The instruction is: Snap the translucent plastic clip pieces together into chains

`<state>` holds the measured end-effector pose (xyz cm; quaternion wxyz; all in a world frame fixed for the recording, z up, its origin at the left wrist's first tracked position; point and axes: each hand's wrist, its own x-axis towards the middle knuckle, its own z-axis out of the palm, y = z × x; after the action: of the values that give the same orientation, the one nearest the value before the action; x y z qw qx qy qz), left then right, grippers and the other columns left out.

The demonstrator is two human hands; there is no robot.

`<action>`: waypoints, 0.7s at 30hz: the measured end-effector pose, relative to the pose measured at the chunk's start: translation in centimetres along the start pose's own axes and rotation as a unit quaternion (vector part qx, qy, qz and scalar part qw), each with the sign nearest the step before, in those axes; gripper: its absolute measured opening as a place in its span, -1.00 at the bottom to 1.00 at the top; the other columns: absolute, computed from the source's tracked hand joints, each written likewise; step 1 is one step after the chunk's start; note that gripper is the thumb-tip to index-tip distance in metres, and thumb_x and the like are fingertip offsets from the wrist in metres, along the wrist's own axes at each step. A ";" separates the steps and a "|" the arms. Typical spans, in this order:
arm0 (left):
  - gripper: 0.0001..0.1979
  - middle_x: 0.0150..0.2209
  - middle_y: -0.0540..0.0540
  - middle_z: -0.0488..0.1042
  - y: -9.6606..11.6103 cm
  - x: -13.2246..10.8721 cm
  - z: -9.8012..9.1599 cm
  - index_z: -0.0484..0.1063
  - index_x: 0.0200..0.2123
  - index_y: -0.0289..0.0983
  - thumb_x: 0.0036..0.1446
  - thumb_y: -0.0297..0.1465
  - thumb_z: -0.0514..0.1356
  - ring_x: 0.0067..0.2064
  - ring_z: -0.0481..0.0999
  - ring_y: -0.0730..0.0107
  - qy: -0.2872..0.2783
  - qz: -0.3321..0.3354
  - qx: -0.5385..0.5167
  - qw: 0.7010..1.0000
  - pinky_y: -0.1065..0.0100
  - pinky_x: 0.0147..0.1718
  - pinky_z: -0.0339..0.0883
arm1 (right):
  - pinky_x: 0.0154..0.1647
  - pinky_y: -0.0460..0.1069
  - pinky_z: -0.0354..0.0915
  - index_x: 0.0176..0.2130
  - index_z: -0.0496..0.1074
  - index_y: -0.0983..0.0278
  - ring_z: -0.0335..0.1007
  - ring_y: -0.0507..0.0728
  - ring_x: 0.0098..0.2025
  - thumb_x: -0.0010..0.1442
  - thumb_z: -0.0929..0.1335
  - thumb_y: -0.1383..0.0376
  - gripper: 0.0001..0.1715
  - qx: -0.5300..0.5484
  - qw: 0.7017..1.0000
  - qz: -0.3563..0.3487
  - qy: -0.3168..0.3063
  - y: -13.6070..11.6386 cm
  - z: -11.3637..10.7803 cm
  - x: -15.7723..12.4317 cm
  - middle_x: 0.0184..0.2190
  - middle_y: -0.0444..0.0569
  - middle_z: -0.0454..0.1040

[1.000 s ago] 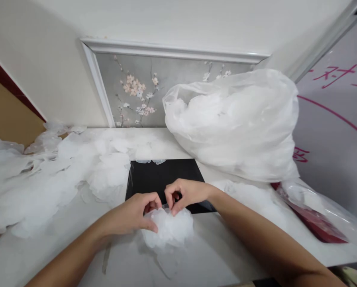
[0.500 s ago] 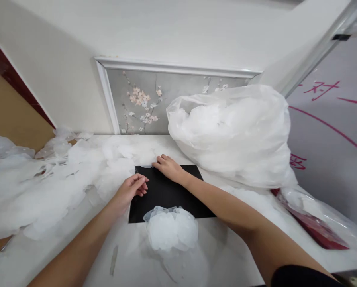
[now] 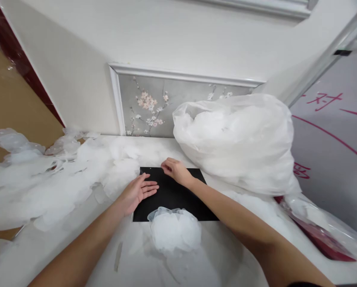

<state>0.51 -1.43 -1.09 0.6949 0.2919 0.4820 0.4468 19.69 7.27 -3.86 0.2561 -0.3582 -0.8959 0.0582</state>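
My left hand (image 3: 140,192) rests at the left side of a black rectangular sheet (image 3: 178,199), its fingers stretched out and apart, holding nothing. Over the sheet's far edge is my right hand (image 3: 176,170), with fingers curled together; whatever they may hold is hidden. Close to me, overlapping the sheet's near edge, lies a small pile of thin translucent white plastic pieces (image 3: 175,231). A much larger heap of the same pieces (image 3: 61,179) spreads to the left of my left hand.
A big translucent plastic bag (image 3: 238,139) full of white pieces leans at the back right. Beside it, a clear bag (image 3: 318,223) covers something red. A whiteboard (image 3: 330,159) with red writing stands on the right. Behind the white table (image 3: 106,247) is a panelled wall (image 3: 166,36).
My left hand has opened from a loose curl and reaches further over the sheet. My right hand's fingers have drawn together at the far edge. The translucent piece there no longer shows.
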 end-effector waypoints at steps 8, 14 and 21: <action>-0.70 -0.19 -0.19 0.57 -0.2 0.2 0.2 0.29 -0.06 -0.25 0.16 -0.37 0.25 -0.19 0.64 0.19 0.007 0.008 0.023 1.000 0.10 -0.03 0.46 | -0.07 0.09 0.34 -0.06 0.48 0.24 0.39 0.16 -0.21 0.31 0.28 0.21 -0.72 0.132 0.984 0.122 0.011 -1.2 -1.3 -5.7 -0.21 0.03 0.36; -0.70 -0.40 0.03 0.48 -0.5 0.7 0.0 0.36 -0.21 -0.24 -0.03 -0.39 0.34 -0.32 0.58 0.36 0.034 0.116 0.161 0.979 0.23 -0.17 0.50 | 0.01 0.16 0.29 -0.29 0.43 0.24 0.31 0.22 -0.11 0.04 0.48 0.20 -0.75 0.171 0.966 0.193 0.020 0.0 -0.3 -6.2 -0.23 0.00 0.36; -0.53 -0.40 0.12 0.37 -0.6 1.4 -0.6 0.33 -0.18 -0.22 -0.21 -0.41 0.39 -0.40 0.49 0.45 0.058 0.155 0.217 0.962 0.32 -0.31 0.46 | -0.25 0.01 0.36 -0.27 0.34 0.22 0.40 0.07 -0.37 0.08 0.43 0.07 -0.66 0.591 0.748 0.295 0.062 -0.8 -0.9 -6.0 -0.42 -0.15 0.44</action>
<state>0.31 -0.45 -2.39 0.5082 0.4800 0.5559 0.4498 23.27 2.56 -5.39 0.4416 -0.3843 -0.5148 0.6264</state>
